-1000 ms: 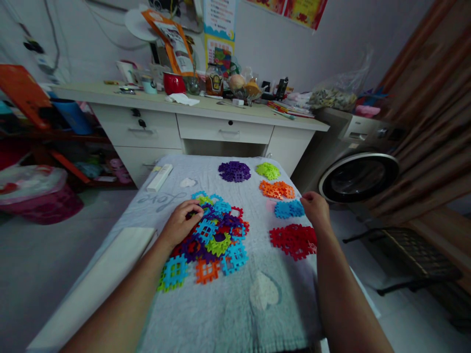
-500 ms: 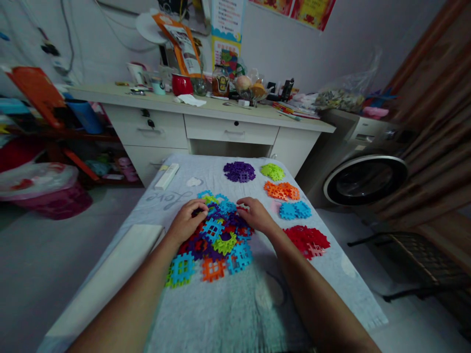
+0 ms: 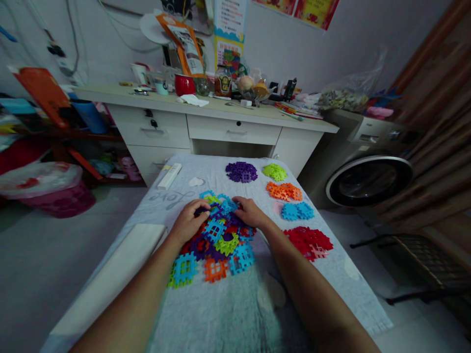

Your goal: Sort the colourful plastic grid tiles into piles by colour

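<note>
A mixed pile of coloured lattice building pieces (image 3: 217, 242) lies in the middle of the grey cloth-covered table (image 3: 228, 314). My left hand (image 3: 188, 221) rests on the pile's left side with its fingers curled over dark pieces; what they grip is hidden. My right hand (image 3: 250, 213) lies on the pile's upper right, fingers bent and pinching at a blue piece (image 3: 228, 204). To the right lie sorted heaps: purple (image 3: 241, 171), green (image 3: 274, 171), orange (image 3: 284, 191), blue (image 3: 297, 211) and red (image 3: 308, 241).
A white remote-like bar (image 3: 169, 176) lies at the table's far left, and a long white box (image 3: 110, 274) runs along its left edge. Behind stand a cluttered white desk (image 3: 206, 122) and a washing machine (image 3: 368, 179). A pink basket (image 3: 44, 193) sits on the floor at left.
My right hand has come from beside the blue heap at the right over to the mixed pile. My left hand has stayed on the pile.
</note>
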A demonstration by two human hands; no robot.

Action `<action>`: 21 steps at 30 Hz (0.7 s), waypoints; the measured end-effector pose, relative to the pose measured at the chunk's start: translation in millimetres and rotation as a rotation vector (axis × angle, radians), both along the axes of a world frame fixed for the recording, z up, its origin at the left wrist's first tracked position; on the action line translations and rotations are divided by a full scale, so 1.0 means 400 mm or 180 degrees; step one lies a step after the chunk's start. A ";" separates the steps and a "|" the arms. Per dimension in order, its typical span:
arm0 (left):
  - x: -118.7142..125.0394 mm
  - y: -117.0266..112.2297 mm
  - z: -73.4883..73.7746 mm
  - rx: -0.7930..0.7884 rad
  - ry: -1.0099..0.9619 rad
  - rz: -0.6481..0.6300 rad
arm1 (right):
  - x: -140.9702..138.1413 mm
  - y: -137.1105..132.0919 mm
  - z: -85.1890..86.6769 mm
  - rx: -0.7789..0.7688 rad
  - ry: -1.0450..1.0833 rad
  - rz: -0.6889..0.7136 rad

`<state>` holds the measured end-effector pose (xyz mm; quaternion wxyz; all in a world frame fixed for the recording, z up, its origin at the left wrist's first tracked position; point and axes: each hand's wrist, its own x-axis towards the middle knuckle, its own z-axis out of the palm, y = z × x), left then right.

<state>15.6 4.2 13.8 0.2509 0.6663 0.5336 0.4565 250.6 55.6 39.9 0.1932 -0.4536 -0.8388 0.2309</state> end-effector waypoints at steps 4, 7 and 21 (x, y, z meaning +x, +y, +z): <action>0.000 0.000 0.001 0.0015 0.0005 -0.0028 | -0.004 0.012 0.008 -0.0097 -0.0024 -0.0001; 0.000 0.001 -0.001 0.0018 0.0024 -0.0018 | 0.001 0.013 0.006 -0.0124 0.0104 -0.0091; -0.002 0.007 -0.012 -0.0056 0.0014 0.0055 | 0.320 -0.013 0.060 0.0570 -0.0267 -0.0898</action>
